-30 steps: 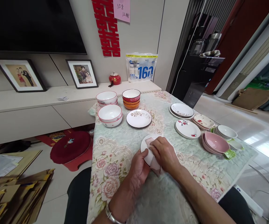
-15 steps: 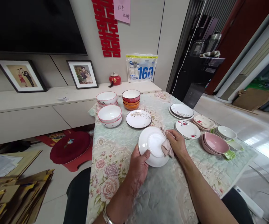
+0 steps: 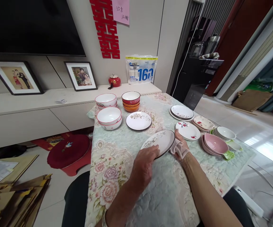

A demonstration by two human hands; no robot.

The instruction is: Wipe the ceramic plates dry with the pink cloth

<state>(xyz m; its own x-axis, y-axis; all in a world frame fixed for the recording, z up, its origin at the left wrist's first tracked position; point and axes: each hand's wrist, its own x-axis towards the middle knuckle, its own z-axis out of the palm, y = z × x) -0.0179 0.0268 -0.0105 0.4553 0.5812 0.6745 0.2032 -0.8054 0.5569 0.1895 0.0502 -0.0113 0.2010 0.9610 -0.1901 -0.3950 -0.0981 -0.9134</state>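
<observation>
A white plate with a dark rim and a floral print [image 3: 161, 140] is held tilted above the table, its patterned face up. My left hand [image 3: 147, 159] grips its near left edge, fingers lying over the face. At the plate's right edge is my right hand [image 3: 181, 142], closed around a pale pink cloth [image 3: 179, 150] that lies against the rim. Just beyond, a similar dark-rimmed plate [image 3: 138, 121] rests on the tablecloth. A stack of white plates with red flowers [image 3: 188, 130] sits right beside my right hand.
White bowls [image 3: 109, 116] and red and orange bowls [image 3: 131, 101] are stacked at the back left of the table [image 3: 117, 157]. On the right are more plates [image 3: 182, 112], rectangular dishes [image 3: 204, 123], small bowls [image 3: 225, 133] and pink bowls [image 3: 214, 143]. A red stool [image 3: 67, 151] stands left.
The plate has been turned over from its plain white underside to its printed face, and is now tilted. My right hand has moved slightly with the cloth to the rim. The view shifted a little.
</observation>
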